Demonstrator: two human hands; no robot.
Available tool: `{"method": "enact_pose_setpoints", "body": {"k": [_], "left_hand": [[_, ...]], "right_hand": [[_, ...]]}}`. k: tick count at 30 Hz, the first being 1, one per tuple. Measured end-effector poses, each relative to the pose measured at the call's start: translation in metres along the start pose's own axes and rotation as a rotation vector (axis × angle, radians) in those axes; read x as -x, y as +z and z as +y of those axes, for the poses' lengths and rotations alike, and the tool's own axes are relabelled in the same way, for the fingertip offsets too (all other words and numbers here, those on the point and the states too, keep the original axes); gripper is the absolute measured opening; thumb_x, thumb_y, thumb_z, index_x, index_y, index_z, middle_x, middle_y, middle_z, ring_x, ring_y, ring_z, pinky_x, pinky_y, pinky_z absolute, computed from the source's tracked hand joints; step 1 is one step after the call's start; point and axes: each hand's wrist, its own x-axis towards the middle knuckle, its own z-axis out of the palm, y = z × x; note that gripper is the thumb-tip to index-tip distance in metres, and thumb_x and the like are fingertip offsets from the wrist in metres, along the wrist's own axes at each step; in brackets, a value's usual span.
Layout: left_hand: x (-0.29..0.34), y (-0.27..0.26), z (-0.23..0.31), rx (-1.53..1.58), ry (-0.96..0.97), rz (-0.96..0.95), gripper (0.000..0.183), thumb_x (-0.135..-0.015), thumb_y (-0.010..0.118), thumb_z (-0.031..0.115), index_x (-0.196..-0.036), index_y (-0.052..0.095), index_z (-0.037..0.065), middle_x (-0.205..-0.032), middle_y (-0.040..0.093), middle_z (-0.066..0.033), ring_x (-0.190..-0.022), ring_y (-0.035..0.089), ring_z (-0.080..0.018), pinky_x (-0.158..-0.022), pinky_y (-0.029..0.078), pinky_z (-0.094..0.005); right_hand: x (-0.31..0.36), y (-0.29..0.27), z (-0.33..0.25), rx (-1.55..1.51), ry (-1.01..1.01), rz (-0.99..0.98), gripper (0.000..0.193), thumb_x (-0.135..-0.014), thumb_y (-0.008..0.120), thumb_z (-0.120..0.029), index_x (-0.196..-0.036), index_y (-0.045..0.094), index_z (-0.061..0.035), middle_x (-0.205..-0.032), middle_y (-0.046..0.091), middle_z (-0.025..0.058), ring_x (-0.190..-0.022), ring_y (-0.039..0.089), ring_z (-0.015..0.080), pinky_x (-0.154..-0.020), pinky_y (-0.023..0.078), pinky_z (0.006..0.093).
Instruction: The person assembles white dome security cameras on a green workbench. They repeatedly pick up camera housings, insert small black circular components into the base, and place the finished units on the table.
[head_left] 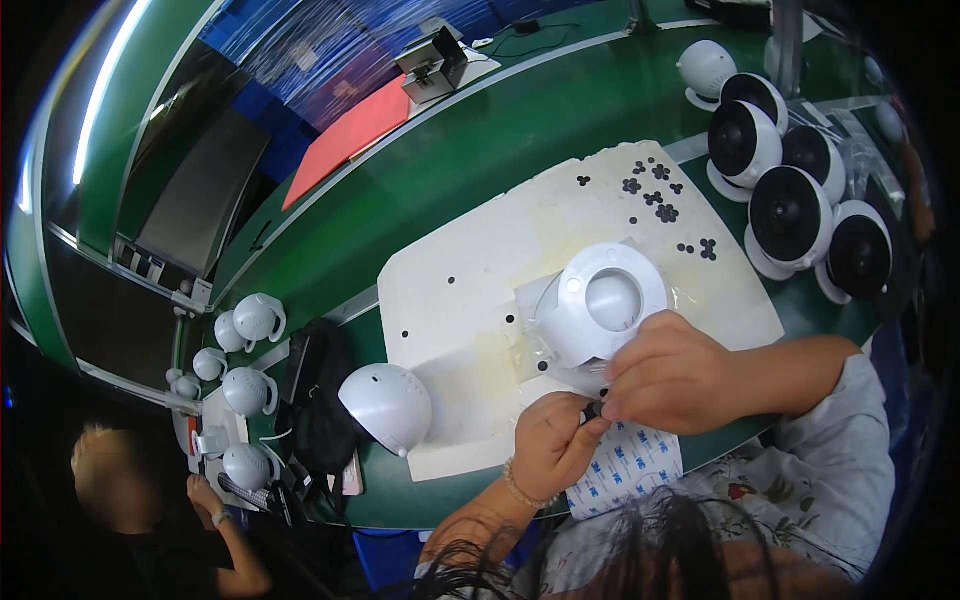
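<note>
My left hand (550,440), a beaded bracelet at its wrist, is closed in a pinch on a small dark piece (591,412). My right hand (668,375) meets it there with fingers pressed together; what they hold is hidden. Just beyond the hands, a white rounded housing with a ring-shaped base (575,325) lies on clear plastic wrap, the ring facing up. Under my hands, a white sheet with blue print (625,470) hangs towards the near table edge. Small black round dots (667,213) are scattered over the pale cardboard (470,330), mostly at its far right.
A white dome-shaped housing (388,408) rests at the cardboard's left edge. Several white units with black fronts (790,215) crowd the right side. On the left are a black bag (325,400), more white units (250,390) and another person (130,490). A red sheet (350,145) lies behind.
</note>
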Motion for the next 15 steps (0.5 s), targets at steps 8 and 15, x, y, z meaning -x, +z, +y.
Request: {"method": "enact_pose_setpoints", "body": {"k": [8, 15], "left_hand": [[0.002, 0.002, -0.005, -0.155, 0.044, -0.062, 0.013, -0.074, 0.062, 0.007, -0.084, 0.058, 0.001, -0.074, 0.058, -0.0120, -0.065, 0.055, -0.0296, -0.060, 0.044, -0.0353], [0.002, 0.004, -0.008, -0.258, 0.188, -0.068, 0.024, -0.065, 0.065, 0.007, -0.087, 0.057, 0.001, -0.076, 0.053, -0.0101, -0.068, 0.051, -0.0279, -0.063, 0.040, -0.0361]], "right_hand": [[-0.002, 0.002, -0.002, -0.441, 0.220, 0.192, 0.036, -0.075, 0.060, -0.002, -0.111, 0.050, -0.0061, -0.090, 0.057, 0.0083, -0.078, 0.056, 0.0214, -0.069, 0.043, 0.0327], [-0.005, 0.004, -0.005, -0.475, 0.152, 0.028, 0.048, -0.077, 0.055, 0.002, -0.123, 0.040, -0.0044, -0.096, 0.053, 0.0122, -0.084, 0.055, 0.0255, -0.076, 0.044, 0.0359]]}}
